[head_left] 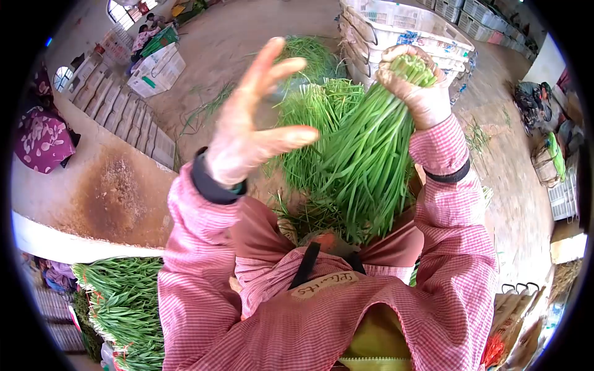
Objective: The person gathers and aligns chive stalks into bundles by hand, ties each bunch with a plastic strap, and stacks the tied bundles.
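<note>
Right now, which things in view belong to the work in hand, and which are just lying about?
Part of the work, it seems:
bunch of green stalks, gripped in the right hand
left hand, open and holding nothing
loose greens in front
stacked greens, lower left

Apparently just lying about:
stacked crates ahead, untouched
bags on the right

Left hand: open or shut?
Open: the left hand has its fingers extended and thumb spread well apart, with nothing between them. The green bunch is gripped in the right hand.
</note>
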`<move>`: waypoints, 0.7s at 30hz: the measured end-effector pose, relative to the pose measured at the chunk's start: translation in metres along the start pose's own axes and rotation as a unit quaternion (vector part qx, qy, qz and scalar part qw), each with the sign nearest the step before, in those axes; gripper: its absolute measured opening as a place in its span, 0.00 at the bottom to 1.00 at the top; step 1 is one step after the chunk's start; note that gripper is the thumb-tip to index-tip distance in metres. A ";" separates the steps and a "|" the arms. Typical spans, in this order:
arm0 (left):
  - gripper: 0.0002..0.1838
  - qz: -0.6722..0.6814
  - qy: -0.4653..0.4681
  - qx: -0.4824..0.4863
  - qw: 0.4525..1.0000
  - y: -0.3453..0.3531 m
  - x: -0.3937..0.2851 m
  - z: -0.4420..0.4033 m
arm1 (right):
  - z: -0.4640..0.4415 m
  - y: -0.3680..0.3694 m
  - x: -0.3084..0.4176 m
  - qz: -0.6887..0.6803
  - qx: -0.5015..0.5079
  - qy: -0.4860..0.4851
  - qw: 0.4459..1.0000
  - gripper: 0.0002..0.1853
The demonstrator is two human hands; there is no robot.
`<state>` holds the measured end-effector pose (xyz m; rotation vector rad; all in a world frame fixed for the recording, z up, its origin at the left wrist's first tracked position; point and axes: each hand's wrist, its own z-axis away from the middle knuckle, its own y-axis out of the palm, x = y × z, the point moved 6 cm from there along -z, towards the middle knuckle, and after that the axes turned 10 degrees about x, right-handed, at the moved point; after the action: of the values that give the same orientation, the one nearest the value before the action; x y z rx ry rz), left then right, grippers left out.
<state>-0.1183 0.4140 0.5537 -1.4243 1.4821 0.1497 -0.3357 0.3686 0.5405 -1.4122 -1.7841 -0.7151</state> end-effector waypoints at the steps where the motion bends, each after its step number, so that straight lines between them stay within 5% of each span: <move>1: 0.60 -0.010 0.042 0.018 0.999 0.023 -0.007 -0.016 | 0.006 0.011 -0.010 -0.266 0.017 0.055 0.962 0.11; 2: 0.66 -0.026 0.091 0.029 0.995 0.060 -0.004 -0.024 | 0.020 0.021 0.007 -0.231 0.053 0.031 0.971 0.09; 3: 0.57 -0.047 0.129 0.020 0.990 0.089 -0.004 -0.026 | 0.035 0.031 0.025 -0.195 0.086 0.006 0.977 0.07; 4: 0.48 -0.072 0.166 -0.019 0.983 0.112 -0.009 -0.014 | 0.066 0.044 0.064 0.148 0.124 -0.088 0.977 0.07; 6: 0.31 -0.108 0.221 -0.133 0.960 0.147 -0.020 0.027 | 0.127 0.060 0.074 0.244 0.228 -0.195 0.922 0.10; 8: 0.17 -0.113 0.200 -0.133 0.964 0.198 -0.016 0.083 | 0.195 0.074 0.074 0.317 0.268 -0.239 0.878 0.12; 12: 0.14 -0.068 0.109 0.054 0.990 0.276 0.013 0.147 | 0.283 0.079 0.031 0.347 0.230 -0.094 0.904 0.14; 18: 0.13 -0.070 0.127 0.052 0.988 0.280 0.008 0.134 | 0.287 0.066 0.031 0.337 0.217 -0.076 0.913 0.14; 21: 0.14 -0.062 0.150 0.142 0.977 0.279 0.012 0.129 | 0.283 0.064 0.029 0.330 0.210 -0.078 0.917 0.14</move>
<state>-0.2656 0.5753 0.3371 -1.3393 1.5767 -0.3567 -0.3358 0.6247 0.4014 -1.6453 -1.3185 0.1337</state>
